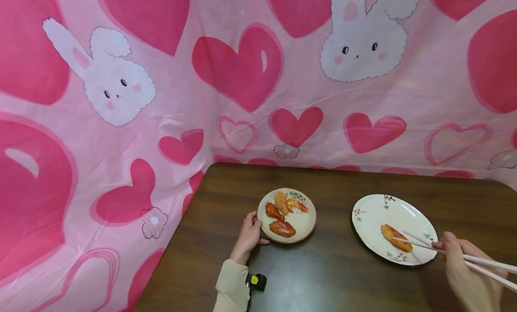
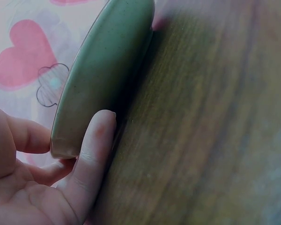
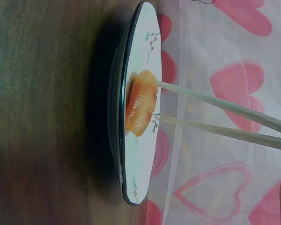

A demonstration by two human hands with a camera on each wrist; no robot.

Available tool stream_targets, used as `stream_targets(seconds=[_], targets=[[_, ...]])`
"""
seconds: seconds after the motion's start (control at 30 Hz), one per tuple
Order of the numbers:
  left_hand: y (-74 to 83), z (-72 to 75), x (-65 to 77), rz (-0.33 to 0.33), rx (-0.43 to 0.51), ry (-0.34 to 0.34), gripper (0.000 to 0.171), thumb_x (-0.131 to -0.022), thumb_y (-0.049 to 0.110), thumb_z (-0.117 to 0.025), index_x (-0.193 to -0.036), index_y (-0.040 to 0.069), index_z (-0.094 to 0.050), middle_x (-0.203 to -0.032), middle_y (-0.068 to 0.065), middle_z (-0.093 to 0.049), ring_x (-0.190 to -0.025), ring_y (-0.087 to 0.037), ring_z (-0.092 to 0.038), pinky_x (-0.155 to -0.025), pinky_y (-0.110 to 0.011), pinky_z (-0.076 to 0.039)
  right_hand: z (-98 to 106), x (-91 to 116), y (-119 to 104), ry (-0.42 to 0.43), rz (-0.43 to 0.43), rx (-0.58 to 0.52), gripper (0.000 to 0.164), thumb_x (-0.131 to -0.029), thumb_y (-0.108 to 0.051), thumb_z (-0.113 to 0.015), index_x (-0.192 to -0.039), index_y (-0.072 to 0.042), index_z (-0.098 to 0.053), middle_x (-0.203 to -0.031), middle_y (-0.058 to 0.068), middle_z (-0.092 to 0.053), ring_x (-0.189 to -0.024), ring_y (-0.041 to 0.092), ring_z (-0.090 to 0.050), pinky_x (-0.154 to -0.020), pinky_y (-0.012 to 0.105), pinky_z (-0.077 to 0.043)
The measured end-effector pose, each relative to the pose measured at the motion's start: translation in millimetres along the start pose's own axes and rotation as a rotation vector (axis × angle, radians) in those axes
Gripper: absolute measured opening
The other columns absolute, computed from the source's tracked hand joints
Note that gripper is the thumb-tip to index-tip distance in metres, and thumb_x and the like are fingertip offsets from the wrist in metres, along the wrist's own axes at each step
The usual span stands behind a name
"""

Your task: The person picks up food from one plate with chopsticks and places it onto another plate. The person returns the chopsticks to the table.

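Observation:
A small round plate (image 1: 300, 229) stands left of centre on the table, bearing a drumstick (image 1: 274, 211), a glossy brown piece of chicken (image 1: 282, 228), a breaded piece (image 1: 280, 201) and a shrimp (image 1: 297, 205). My left hand (image 1: 248, 233) grips its near left rim; the left wrist view shows the thumb (image 2: 94, 147) along the plate's outer side. On the right, a larger oval plate (image 1: 369, 213) carries one golden-brown fried piece (image 3: 143, 103). My right hand (image 1: 470, 269) holds a pair of pale chopsticks (image 1: 480, 260), tips spread at that piece; firm contact cannot be told.
Both plates stand on a dark wooden table (image 1: 323, 276). Behind and to the left hangs a pink cloth (image 1: 238, 123) with hearts and rabbits, close to the table's edges. A black strap device (image 1: 256, 281) sits at the left wrist.

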State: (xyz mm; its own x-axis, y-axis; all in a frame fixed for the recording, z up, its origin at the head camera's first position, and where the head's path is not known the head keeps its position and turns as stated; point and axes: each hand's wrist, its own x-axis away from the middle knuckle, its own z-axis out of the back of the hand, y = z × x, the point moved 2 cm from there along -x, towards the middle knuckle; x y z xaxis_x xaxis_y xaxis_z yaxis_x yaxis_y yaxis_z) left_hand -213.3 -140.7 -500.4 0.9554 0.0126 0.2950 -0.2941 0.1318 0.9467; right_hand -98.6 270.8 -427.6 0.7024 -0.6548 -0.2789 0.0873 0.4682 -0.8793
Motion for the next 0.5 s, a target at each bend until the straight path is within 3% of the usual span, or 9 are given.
stream_targets(seconds=[0.1,0.23,0.37,0.5], targets=[[-0.3,0.3,0.2,-0.001,-0.001,-0.001,0.044,-0.092,0.015,-0.034,-0.134,0.004,-0.029,-0.131,-0.019,-0.026,-0.082,-0.020,-0.058,-0.056,-0.033,-0.056,-0.5,4.7,0.9,0.012,0.055,-0.023,0.018,-0.084,-0.016,-0.059,-0.073,-0.005,-0.068,-0.061,-0.028,-0.056,-0.050,-0.006,-0.050,-0.044,0.007,-0.038],[-0.7,0.6,0.3,-0.007,-0.001,0.000,0.043,-0.092,0.015,-0.035,-0.133,0.004,-0.030,-0.130,-0.019,-0.027,-0.082,-0.020,-0.058,-0.056,-0.033,-0.056,-3.2,9.5,0.3,0.008,0.241,-0.097,0.014,-0.081,-0.003,-0.060,-0.071,0.004,-0.067,-0.064,-0.022,-0.060,-0.057,-0.005,-0.051,-0.047,0.006,-0.037],[-1.4,0.7,0.5,-0.022,0.004,-0.002,0.043,-0.092,0.014,-0.034,-0.133,0.003,-0.030,-0.130,-0.020,-0.027,-0.083,-0.021,-0.058,-0.055,-0.033,-0.056,-6.4,10.6,-0.7,-0.016,0.390,-0.101,0.011,-0.077,0.004,-0.061,-0.067,0.003,-0.065,-0.067,-0.020,-0.061,-0.058,-0.009,-0.050,-0.045,0.006,-0.036],[-1.8,0.7,0.4,-0.020,0.005,-0.002,0.043,-0.092,0.014,-0.034,-0.133,0.003,-0.030,-0.129,-0.020,-0.027,-0.083,-0.022,-0.058,-0.056,-0.033,-0.056,-8.8,8.1,-3.9,-0.016,0.437,-0.046,0.011,-0.077,0.001,-0.062,-0.066,0.000,-0.065,-0.065,-0.024,-0.058,-0.054,-0.011,-0.045,-0.037,0.009,-0.029]])
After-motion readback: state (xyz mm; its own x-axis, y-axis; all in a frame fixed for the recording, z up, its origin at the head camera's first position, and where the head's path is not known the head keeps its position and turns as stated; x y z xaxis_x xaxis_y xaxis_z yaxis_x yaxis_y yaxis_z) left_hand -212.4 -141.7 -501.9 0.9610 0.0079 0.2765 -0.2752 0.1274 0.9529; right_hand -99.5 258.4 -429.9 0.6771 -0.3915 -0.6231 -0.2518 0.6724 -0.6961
